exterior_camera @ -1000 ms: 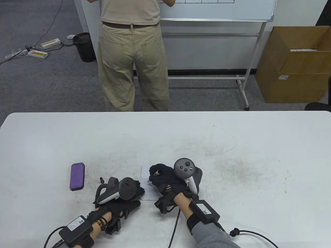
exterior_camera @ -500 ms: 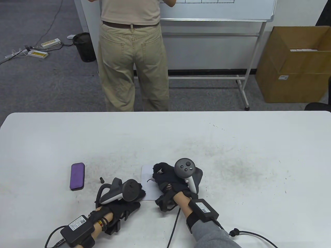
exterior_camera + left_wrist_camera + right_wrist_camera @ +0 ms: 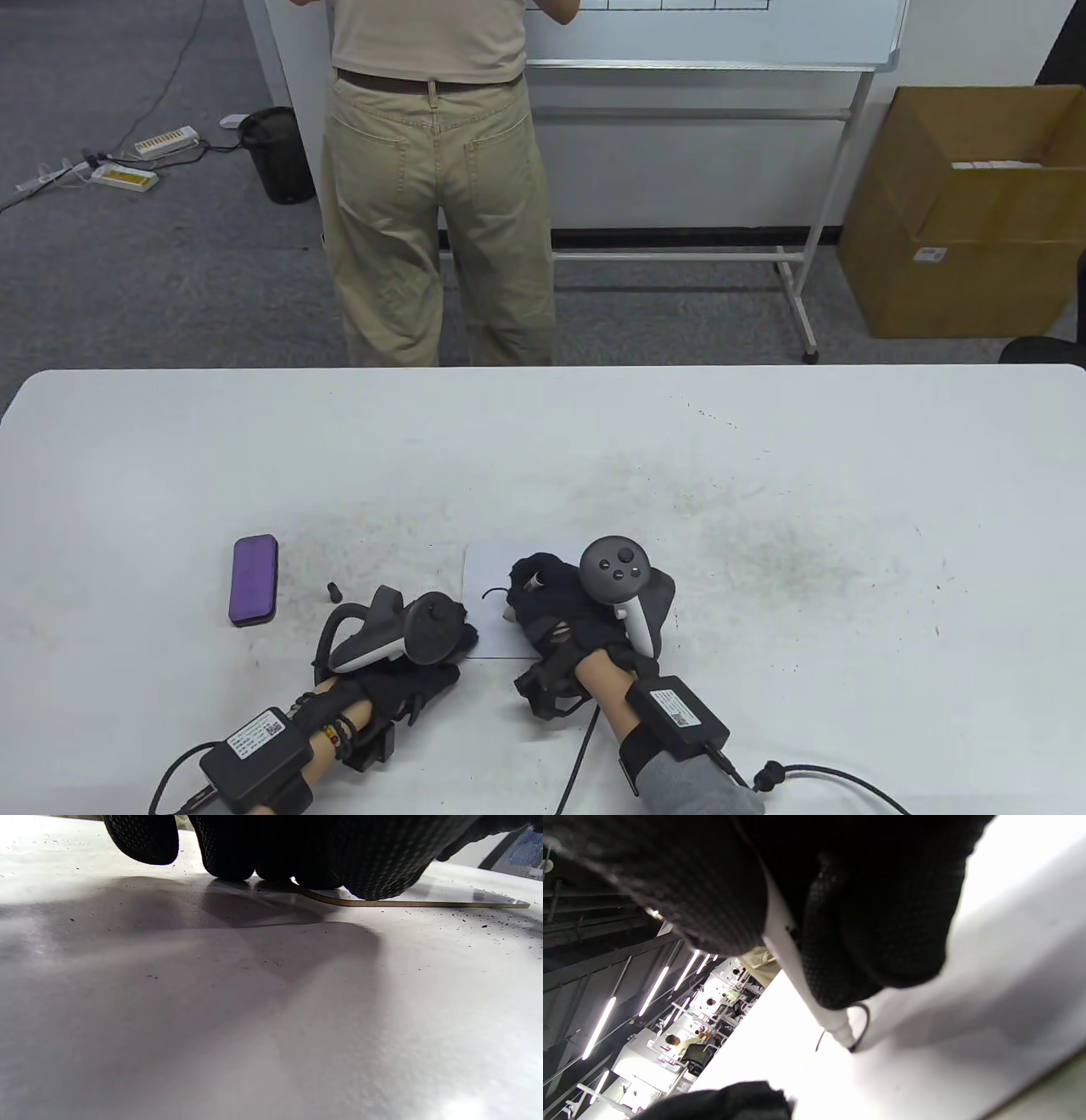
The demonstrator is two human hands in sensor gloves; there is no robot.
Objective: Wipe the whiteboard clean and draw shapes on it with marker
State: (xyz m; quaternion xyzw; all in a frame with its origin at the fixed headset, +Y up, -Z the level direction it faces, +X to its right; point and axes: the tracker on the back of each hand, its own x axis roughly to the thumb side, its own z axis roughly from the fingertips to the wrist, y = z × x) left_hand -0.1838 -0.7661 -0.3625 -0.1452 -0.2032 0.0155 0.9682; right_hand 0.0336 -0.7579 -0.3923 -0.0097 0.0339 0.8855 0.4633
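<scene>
**Marker is down on the little whiteboard, curve half drawn**

The white desk (image 3: 764, 475) takes up most of the table view, and everything that matters is bunched near its front edge. A small whiteboard (image 3: 484, 564) is lying flat there, between the two hands. Its near-left corner is pinned by the left hand (image 3: 416, 632); in the left wrist view the fingertips (image 3: 229, 861) are seen curled down, pressing on the desk and the board's thin edge rather than wrapping anything.

The right hand (image 3: 551, 594) is on the board's right side, fingers curled round a white marker (image 3: 797, 971). The marker's long axis slants down from the hand toward the board, tip pointing left and slightly away from the person. The tip is touching the surface at the end of a short black curve (image 3: 859, 1022), so the stroke probably gets continued from exactly there, with open board lying to the left and far side of the tip.

Off to the left, well apart from the board, a purple eraser (image 3: 254, 580) is lying untouched, with a small black marker cap (image 3: 333, 590) between it and the left hand.
</scene>
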